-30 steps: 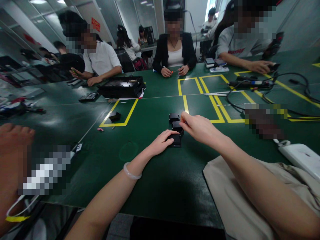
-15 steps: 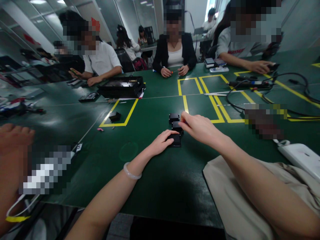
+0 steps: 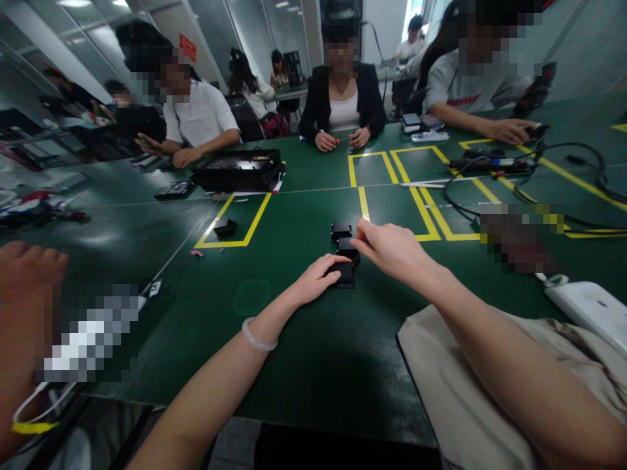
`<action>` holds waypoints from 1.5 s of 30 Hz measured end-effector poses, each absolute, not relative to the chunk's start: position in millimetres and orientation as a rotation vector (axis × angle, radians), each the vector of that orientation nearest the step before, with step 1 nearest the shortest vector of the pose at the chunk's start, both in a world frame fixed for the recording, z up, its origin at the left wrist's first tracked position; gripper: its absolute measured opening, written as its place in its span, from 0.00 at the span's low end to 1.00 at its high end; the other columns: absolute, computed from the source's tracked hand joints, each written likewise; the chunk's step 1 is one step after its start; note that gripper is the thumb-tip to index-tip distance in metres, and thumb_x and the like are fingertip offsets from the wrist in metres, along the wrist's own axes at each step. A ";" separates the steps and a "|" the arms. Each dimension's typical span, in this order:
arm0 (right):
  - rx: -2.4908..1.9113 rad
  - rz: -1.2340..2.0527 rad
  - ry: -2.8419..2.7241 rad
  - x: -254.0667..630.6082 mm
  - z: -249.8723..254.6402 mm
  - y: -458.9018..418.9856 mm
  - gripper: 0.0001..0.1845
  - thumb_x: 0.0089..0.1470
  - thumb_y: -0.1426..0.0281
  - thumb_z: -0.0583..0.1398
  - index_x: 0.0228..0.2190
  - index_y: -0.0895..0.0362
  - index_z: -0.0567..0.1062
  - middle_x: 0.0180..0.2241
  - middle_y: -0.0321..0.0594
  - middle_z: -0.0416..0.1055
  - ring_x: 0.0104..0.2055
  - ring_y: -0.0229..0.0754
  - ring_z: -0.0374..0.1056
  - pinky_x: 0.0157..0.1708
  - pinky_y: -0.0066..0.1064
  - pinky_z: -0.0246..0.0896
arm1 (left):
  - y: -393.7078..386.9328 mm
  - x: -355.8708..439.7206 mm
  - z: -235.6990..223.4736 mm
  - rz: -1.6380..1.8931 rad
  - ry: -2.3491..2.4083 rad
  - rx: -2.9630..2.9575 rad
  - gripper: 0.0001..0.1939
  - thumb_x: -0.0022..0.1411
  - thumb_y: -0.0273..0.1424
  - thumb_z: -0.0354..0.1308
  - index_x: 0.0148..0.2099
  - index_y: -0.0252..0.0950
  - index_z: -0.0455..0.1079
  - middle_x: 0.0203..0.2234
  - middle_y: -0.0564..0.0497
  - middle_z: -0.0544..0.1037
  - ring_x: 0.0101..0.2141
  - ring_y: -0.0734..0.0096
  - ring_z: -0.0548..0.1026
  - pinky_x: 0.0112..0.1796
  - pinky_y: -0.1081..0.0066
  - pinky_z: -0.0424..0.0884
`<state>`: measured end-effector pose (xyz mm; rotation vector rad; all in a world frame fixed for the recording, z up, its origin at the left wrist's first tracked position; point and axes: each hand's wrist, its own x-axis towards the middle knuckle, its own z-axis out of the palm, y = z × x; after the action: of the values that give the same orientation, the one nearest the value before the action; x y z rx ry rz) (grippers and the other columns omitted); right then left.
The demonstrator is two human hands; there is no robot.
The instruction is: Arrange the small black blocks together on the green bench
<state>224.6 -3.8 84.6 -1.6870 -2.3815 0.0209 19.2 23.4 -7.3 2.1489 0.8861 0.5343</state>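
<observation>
Three small black block-shaped parts stand in a row on the green table. My left hand (image 3: 318, 279) holds the nearest black block (image 3: 345, 277), with the thumb on its near side and the fingers across its far side. Just beyond lies the middle black block (image 3: 345, 246); the far black block (image 3: 341, 230) sits behind it. My right hand (image 3: 386, 247) is closed in a pinch at the right side of the middle block, its fingertips pointing down and left. Whatever lies between those fingertips is hidden or too small to name.
Another black piece (image 3: 225, 227) lies inside a yellow tape outline to the left. A long black case (image 3: 239, 171) stands behind it. Black cables (image 3: 453, 189) and a white device (image 3: 590, 307) are on the right. Co-workers sit around the table; a person's arm (image 3: 29, 294) rests at left.
My right hand has shifted very slightly to the right, still pinched. My left hand and the black blocks stay in place.
</observation>
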 end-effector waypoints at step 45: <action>-1.623 0.014 -2.413 226.2 83.5 -6.1 0.11 0.60 0.67 0.50 0.44 0.54 0.63 0.31 0.39 0.74 0.28 0.42 0.68 0.23 0.29 0.42 | 22.6 19.6 -5.9 0.536 0.899 2.118 0.17 0.65 0.32 0.49 0.55 0.38 0.64 0.49 0.46 0.70 0.51 0.58 0.68 0.53 0.61 0.61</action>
<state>226.2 -6.1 83.5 -1.6228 -2.4129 0.0136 19.6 22.6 -5.9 2.1181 0.8992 0.5364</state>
